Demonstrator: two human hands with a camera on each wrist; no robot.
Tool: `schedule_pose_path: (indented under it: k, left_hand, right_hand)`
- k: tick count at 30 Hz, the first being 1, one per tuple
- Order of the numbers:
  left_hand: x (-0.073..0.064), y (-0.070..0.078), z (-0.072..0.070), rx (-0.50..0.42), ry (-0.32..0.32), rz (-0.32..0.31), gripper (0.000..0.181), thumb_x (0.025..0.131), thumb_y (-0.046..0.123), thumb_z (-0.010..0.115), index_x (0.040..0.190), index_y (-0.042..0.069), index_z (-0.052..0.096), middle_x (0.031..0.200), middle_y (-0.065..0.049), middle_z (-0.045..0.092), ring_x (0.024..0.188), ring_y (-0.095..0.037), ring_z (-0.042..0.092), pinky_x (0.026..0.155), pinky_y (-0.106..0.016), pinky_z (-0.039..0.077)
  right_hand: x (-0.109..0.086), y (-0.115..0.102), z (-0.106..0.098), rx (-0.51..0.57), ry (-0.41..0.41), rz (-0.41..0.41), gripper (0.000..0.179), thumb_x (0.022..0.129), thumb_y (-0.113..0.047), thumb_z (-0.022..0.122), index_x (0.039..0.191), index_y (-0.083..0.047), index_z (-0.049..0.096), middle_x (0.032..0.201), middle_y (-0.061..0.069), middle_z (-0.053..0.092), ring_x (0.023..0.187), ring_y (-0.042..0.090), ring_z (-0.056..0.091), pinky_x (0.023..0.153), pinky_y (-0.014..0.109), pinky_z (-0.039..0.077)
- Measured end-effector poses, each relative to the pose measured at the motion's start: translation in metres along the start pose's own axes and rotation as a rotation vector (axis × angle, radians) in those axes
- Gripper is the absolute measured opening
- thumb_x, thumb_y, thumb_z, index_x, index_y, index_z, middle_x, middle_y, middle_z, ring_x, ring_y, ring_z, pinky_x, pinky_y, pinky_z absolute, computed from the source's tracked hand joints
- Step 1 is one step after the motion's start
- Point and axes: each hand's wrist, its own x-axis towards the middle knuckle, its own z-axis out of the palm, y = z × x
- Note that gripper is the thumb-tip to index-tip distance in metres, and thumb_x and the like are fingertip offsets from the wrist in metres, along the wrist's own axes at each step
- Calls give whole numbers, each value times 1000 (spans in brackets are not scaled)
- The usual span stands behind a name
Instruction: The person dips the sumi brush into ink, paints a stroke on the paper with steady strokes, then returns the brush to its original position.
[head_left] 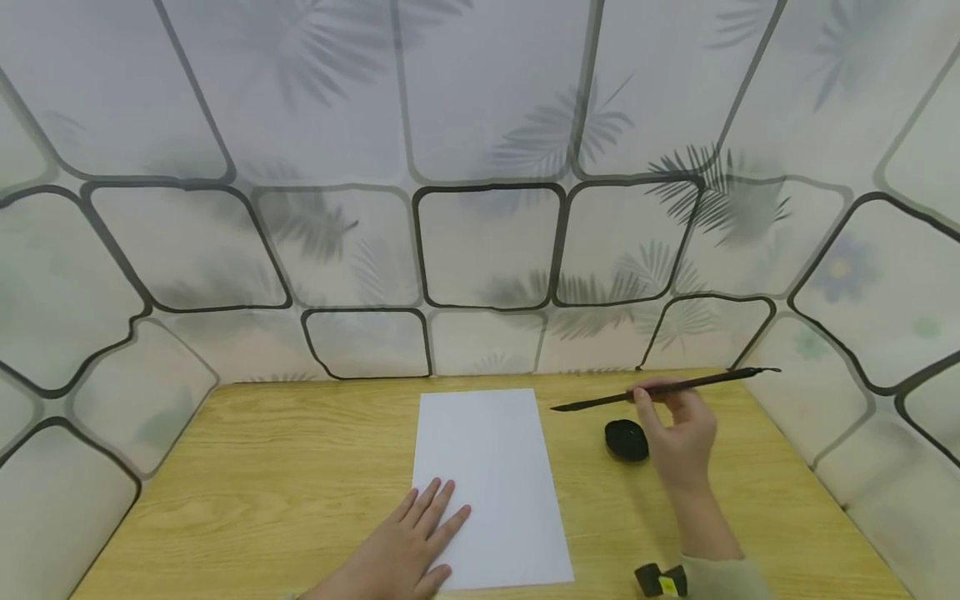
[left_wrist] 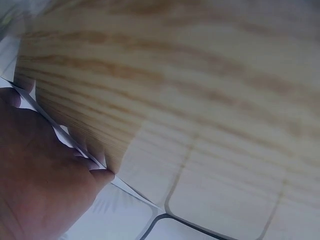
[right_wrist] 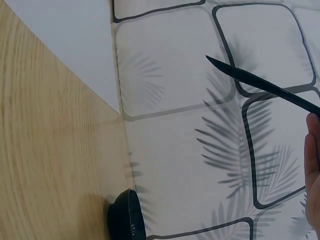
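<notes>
1 spread left hand [head_left: 402, 542] touches paper [head_left: 493, 458], the right hand [head_left: 682, 437] pinches a brush [head_left: 712, 380], with 1 yellow label [head_left: 668, 587] illegible.

I see right sleeve [head_left: 726, 578] pale beige-green, black block [head_left: 648, 582] with yellow patch [head_left: 667, 586] beside it; left hand [head_left: 401, 543], right hand [head_left: 682, 437] bare.

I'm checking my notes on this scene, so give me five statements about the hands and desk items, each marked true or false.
1. The right hand holds a brush. True.
2. The brush tip is pressed to the paper. False: it is held off the paper, to its right.
3. The left hand rests on the paper. True.
4. The black dish stands left of the paper. False: the black dish stands to its right.
5. The paper lies on a wood-grained table. True.
</notes>
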Motion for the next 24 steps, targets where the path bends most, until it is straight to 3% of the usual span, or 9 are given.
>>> schedule_pose_path:
  k: [5, 13, 24]
  left_hand:
    - [1, 1, -8, -17, -25, 3, 66, 112, 55, 38, 163, 14, 41, 166, -21, 45, 151, -37, 48, 115, -50, 49]
    - [1, 0, -9, 17, -8, 11, 65, 112, 54, 37, 162, 14, 43, 164, -20, 46, 150, -36, 50, 114, -49, 49]
    - [1, 0, -8, -16, -49, 1, 66, 112, 55, 36, 164, 14, 40, 167, -21, 43, 152, -36, 47, 117, -50, 47]
  right_hand:
    - [-1, -2, 7, 66, -5, -6, 5, 89, 23, 62, 92, 26, 60, 95, -13, 77, 84, 0, 74, 81, 14, 58]
    - [-5, -2, 20, 58, -21, 35, 5, 87, 26, 60, 92, 24, 60, 95, -17, 76, 83, -2, 73, 79, 14, 58]
    - [-18, 1, 39, 73, -37, 38, 8, 87, 26, 61, 94, 23, 63, 95, -14, 74, 84, -1, 72, 79, 12, 57]
